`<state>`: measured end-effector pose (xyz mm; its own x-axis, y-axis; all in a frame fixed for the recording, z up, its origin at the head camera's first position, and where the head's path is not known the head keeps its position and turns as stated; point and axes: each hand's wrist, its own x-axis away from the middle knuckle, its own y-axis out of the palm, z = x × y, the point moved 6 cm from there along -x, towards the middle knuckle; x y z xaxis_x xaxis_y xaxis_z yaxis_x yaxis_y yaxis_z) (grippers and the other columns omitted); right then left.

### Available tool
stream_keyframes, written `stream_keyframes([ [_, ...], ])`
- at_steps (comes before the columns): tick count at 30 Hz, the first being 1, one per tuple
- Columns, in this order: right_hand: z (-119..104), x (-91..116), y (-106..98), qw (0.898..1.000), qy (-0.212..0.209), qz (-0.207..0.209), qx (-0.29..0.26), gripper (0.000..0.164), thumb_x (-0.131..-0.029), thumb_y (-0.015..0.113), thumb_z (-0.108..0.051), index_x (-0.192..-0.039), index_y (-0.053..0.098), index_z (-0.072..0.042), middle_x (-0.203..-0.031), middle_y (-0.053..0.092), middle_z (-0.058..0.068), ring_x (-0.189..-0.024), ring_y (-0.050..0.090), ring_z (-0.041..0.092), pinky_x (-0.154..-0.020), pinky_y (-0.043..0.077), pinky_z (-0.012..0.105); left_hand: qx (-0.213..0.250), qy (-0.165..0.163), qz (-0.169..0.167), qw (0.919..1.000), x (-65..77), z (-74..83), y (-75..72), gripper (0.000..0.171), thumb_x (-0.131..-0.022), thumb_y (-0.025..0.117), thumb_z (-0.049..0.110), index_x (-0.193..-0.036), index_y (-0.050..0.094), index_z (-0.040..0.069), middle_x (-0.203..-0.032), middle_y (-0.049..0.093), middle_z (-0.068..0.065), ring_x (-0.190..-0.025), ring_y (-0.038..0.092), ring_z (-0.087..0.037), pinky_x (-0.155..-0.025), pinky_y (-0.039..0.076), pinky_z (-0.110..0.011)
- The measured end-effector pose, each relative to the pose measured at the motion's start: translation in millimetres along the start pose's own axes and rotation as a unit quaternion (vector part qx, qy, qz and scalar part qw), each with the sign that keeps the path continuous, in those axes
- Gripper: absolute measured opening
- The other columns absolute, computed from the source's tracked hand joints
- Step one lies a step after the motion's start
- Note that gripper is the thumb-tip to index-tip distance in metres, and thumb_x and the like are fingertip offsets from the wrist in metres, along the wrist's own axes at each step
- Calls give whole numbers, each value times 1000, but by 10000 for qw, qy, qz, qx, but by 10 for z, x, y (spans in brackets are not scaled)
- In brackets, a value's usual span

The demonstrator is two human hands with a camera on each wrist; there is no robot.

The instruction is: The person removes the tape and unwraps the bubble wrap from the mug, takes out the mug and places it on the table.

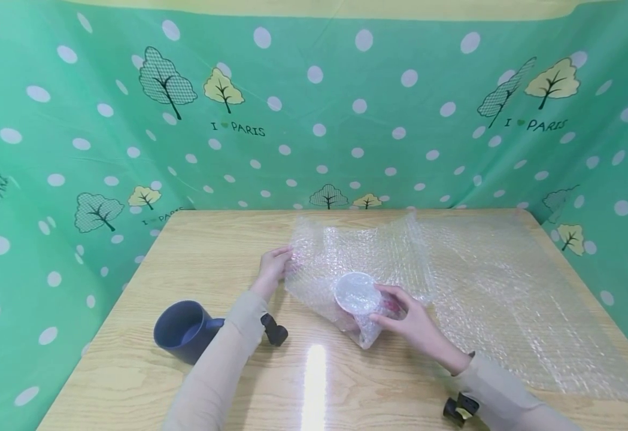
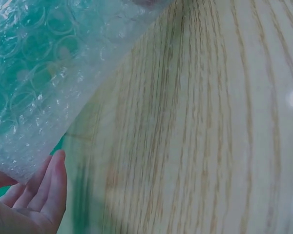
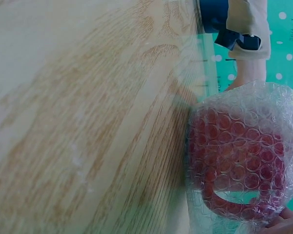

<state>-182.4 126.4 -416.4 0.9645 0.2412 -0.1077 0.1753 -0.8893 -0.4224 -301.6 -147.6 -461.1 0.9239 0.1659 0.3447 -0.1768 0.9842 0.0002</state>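
A red mug is wrapped in clear bubble wrap, its handle showing through the layer in the right wrist view. From the head view, the white round end of this mug faces up toward me. My right hand grips the wrapped mug from its right side, thumb and fingers spread around it. A loose flap of the sheet extends behind and left of the mug. My left hand pinches that flap's left edge, with the thumb and fingers visible at a corner in the left wrist view.
A dark blue mug stands on the wooden table, beside my left forearm. Another large bubble wrap sheet lies flat across the right side. A green dotted curtain surrounds the table's back and sides.
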Motion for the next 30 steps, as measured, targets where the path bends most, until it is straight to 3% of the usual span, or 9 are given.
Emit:
stream_keyframes([
  [4, 2, 0, 5, 10000, -9, -17, -24, 59, -73, 71, -26, -124, 48, -8, -128, 47, 15, -119, 41, 31, -100, 31, 39, -140, 69, 130, 9998, 33, 29, -19, 30, -89, 48, 9, -117, 54, -1, -89, 60, -7, -60, 57, -6, -60, 51, -20],
  [8, 7, -1, 3, 10000, 3, -2, 4, 59, -73, 71, -26, -123, 48, -8, -128, 47, 15, -119, 41, 31, -100, 31, 39, -326, 101, 244, 9991, 62, 63, -33, 30, -88, 49, 11, -116, 56, 3, -96, 58, -6, -61, 53, -5, -58, 48, -18],
  [11, 2, -3, -1, 10000, -6, 6, -22, 58, -73, 71, -25, -123, 48, -7, -128, 46, 16, -119, 41, 31, -100, 31, 38, -502, 163, 266, 9983, 100, 104, -35, 31, -87, 48, 12, -117, 55, 5, -108, 55, -10, -69, 52, -10, -67, 49, -22],
  [16, -2, -6, -1, 10000, -46, 10, -40, 57, -73, 71, -23, -122, 48, -6, -127, 47, 16, -120, 40, 31, -101, 30, 38, -581, 338, 228, 9975, 192, 180, -37, 31, -89, 45, 12, -119, 53, 6, -124, 49, -12, -100, 54, -24, -88, 45, -32],
  [20, -2, -7, 1, 10000, -55, 13, -40, 57, -73, 71, -22, -122, 48, -5, -126, 47, 17, -119, 41, 31, -99, 31, 37, -539, 680, 201, 9960, 270, 252, -28, 32, -91, 43, 12, -120, 51, 4, -127, 46, -14, -113, 48, -29, -93, 43, -36],
  [30, 0, -14, -1, 10000, -63, 30, -68, 57, -72, 72, -20, -122, 48, -4, -126, 47, 17, -118, 42, 31, -99, 32, 35, -857, 1542, 264, 9840, 472, 407, -7, 30, -92, 43, 12, -119, 51, 2, -123, 50, -15, -117, 43, -28, -99, 36, -42],
])
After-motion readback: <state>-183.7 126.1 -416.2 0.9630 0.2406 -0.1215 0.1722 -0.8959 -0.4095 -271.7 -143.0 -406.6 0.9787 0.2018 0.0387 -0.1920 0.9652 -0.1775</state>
